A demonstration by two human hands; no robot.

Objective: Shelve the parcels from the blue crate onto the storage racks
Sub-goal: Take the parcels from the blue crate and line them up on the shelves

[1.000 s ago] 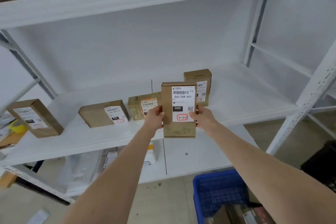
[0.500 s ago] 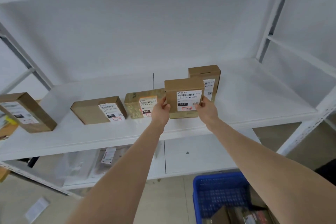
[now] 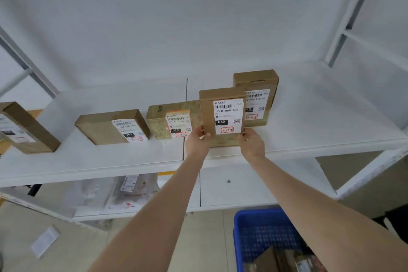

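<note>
From the head camera, I have the flat brown cardboard parcel with the white shipping label (image 3: 223,117) between both hands, at the front of the white metal rack shelf (image 3: 309,117). My left hand (image 3: 197,141) pinches its lower left edge, thumb on the front face. My right hand (image 3: 251,144) pinches the lower right edge the same way. Both hands are curled around the cardboard.

The parcel stands upright with its long axis vertical. The label faces me and its marked code sits at the bottom. Its lower edge looks to be at the shelf board, though I cannot tell whether the weight is down yet. It stands just in front of a taller brown carton (image 3: 256,81) and beside a flat speckled tan box (image 3: 159,121).

I judge it light and stiff: a thin box with dry, grippy cardboard and firm edges. The side edges low down are the right hold, clear of the label. Standing on its narrow end it may tip, so I would lean it on the carton behind. The blue plastic crate (image 3: 260,238) sits on the floor below with more parcels in it.
</note>
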